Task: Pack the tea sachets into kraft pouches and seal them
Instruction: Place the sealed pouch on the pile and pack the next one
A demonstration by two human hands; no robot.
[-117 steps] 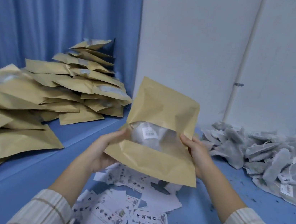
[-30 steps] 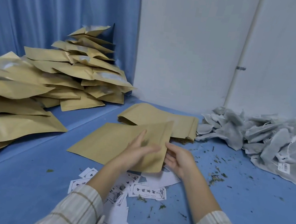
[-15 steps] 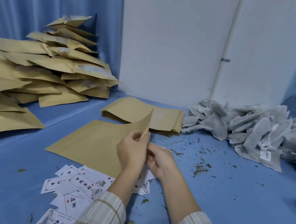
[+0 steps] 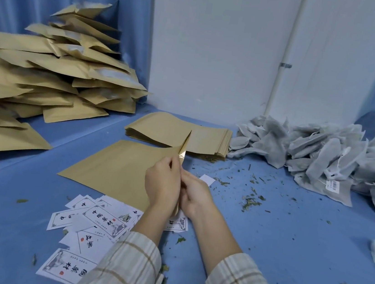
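Between left hand [image 4: 162,181] and right hand [image 4: 195,194], both pinching, kraft pouch [image 4: 118,168] mouth stays hidden

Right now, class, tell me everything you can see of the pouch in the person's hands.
The pouch is a flat, plain tan kraft-paper bag with no print showing. Most of it lies on the blue table, its near corner overlapping the white labels. Its right edge is lifted upright, showing a shiny inner lining at the mouth. The left hand and right hand pinch that edge from either side, apparently parting it. It looks empty. A stack of flat pouches lies behind it.
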